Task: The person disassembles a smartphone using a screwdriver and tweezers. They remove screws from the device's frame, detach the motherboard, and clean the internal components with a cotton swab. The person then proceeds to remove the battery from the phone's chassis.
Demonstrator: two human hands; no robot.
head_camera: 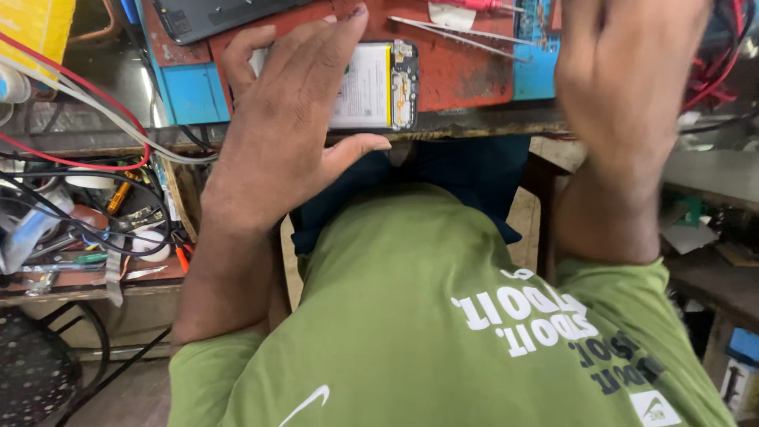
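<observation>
A: Grip, item one: left hand [288, 119] lies flat and spread over the opened phone [371, 85], fingers pointing to about one o'clock, thumb hooked under the near edge of the bench [474, 122]. Nothing is clasped; it presses rather than holds.

B: And the other hand?

A: Item two: right hand [624, 71] is raised at two o'clock from the phone, blurred, fingers loosely curled. Whether anything sits in it, I cannot tell.

B: Where does the phone lie?

A: On the red mat [458, 75], at twelve o'clock from the body, back cover off, white battery and circuit board showing past the fingertips.

B: Other entries?

A: Tweezers [458, 35] on the mat at one o'clock from the phone; a dark tablet [213, 16] at eleven o'clock; red and grey cables [79, 111] at nine o'clock; a lower shelf of small tools [87, 253] at eight o'clock.

B: Step in hand?

A: By my reading, steadying the open phone for inside work. A next move would call for a fine tool in the right hand and the left palm clear of the board.
</observation>
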